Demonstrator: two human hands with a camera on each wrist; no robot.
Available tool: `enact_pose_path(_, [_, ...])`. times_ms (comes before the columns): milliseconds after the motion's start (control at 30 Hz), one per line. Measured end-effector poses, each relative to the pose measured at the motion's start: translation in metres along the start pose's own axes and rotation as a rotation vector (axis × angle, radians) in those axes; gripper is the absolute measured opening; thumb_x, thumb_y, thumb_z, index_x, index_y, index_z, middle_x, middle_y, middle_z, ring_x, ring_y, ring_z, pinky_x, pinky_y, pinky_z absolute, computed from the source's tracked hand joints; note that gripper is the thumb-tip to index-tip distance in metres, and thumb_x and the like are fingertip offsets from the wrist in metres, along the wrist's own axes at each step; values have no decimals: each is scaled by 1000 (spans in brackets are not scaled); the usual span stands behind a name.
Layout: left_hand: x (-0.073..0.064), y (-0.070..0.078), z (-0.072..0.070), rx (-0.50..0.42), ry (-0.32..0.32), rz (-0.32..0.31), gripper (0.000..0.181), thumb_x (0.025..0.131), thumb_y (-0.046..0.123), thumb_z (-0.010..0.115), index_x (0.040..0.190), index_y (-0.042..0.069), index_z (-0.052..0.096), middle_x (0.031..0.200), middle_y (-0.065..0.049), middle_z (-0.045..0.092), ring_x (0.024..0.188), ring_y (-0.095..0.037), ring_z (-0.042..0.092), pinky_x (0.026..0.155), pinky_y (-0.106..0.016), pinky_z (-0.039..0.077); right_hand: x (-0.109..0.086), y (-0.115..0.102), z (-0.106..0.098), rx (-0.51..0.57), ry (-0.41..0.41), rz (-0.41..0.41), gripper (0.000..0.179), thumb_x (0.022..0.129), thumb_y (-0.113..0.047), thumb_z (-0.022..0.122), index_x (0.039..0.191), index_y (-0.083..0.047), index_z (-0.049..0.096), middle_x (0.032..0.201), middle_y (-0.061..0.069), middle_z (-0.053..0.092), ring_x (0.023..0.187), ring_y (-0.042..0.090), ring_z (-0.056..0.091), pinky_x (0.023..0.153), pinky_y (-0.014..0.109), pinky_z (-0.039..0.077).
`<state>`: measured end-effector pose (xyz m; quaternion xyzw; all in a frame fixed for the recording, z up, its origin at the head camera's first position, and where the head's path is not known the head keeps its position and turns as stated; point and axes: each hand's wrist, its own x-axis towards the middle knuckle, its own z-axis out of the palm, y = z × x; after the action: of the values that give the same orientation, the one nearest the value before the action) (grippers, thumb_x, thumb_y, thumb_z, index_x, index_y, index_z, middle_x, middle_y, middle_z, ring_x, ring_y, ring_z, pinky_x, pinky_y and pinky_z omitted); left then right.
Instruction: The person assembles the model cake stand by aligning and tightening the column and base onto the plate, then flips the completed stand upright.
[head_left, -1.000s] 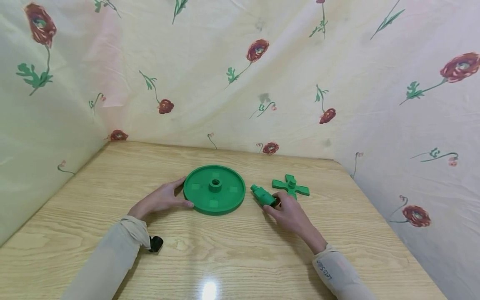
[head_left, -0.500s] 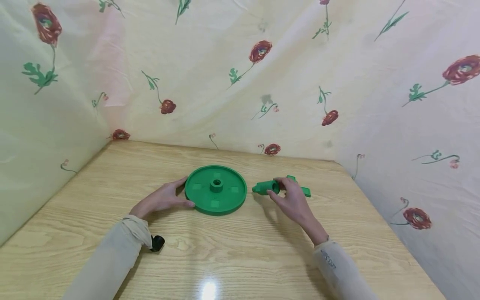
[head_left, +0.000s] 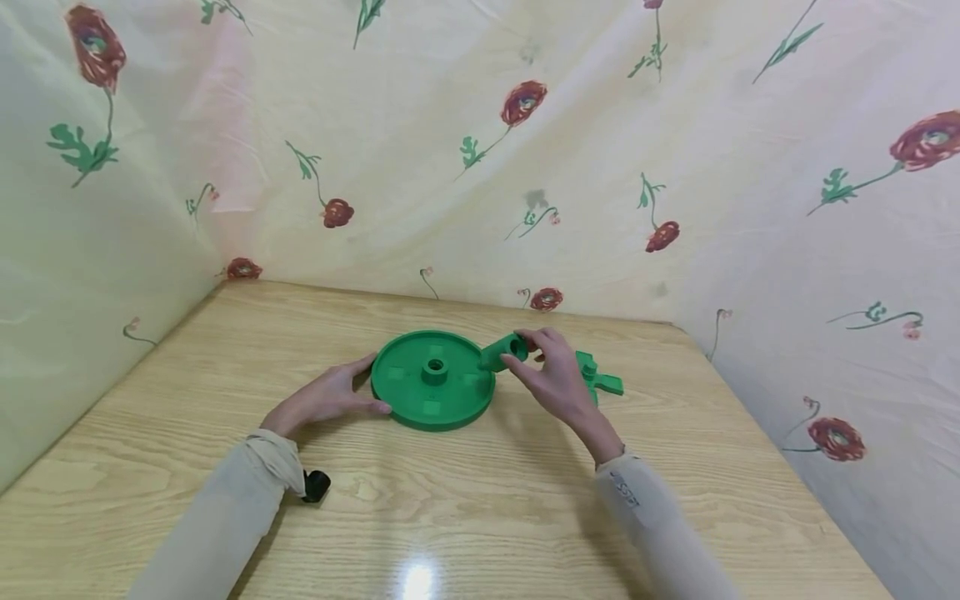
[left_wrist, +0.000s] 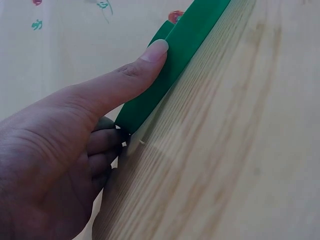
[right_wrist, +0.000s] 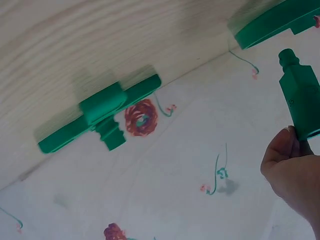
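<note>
The round green disc, with a raised rim and a hollow hub at its centre, lies on the table. My left hand grips its left edge; in the left wrist view the thumb presses the outer side of the disc and the other fingers curl at the edge. Between thumb and fingers, my right hand pinches the hollow end of a green bottle-shaped post. The post is tilted, its narrow end pointing left and overlapping the disc's right rim. Its threaded-looking neck shows in the right wrist view.
A green four-armed cross piece with a central stub lies on the table, partly hidden behind my right hand. Flower-patterned cloth encloses the back and sides of the wooden table. A black device sits at my left cuff.
My right hand has lifted the post off the table and carried it up and left to the disc's right rim, turning it. The left hand and disc stay in place.
</note>
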<state>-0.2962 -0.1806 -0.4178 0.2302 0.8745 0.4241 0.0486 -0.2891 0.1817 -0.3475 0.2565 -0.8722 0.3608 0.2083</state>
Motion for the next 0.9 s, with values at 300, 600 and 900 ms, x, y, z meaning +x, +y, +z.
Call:
enact_pose_path(300, [0, 0, -1, -7, -7, -8, 108, 88, 41, 84, 164, 0, 20, 165, -25, 26, 151, -44, 23, 117, -62, 27, 19, -10, 21, 64, -12, -33, 38, 95, -12, 77, 127, 7, 68, 109, 17, 63, 100, 31, 60, 82, 44, 56])
enact_pose_path(600, [1, 0, 0, -9, -14, -8, 107, 89, 40, 84, 164, 0, 20, 165, -25, 26, 152, -44, 23, 118, -62, 27, 30, -16, 45, 121, -5, -64, 35, 96, -12, 76, 125, 6, 69, 105, 17, 62, 96, 30, 62, 78, 43, 58])
enact_pose_path(900, [0, -3, -2, -4, -18, -19, 108, 89, 42, 83, 164, -1, 19, 166, -26, 24, 152, -44, 22, 118, -61, 26, 37, -24, 59, 129, -30, -50, 35, 96, -12, 76, 125, 7, 69, 106, 17, 62, 97, 30, 62, 80, 45, 58])
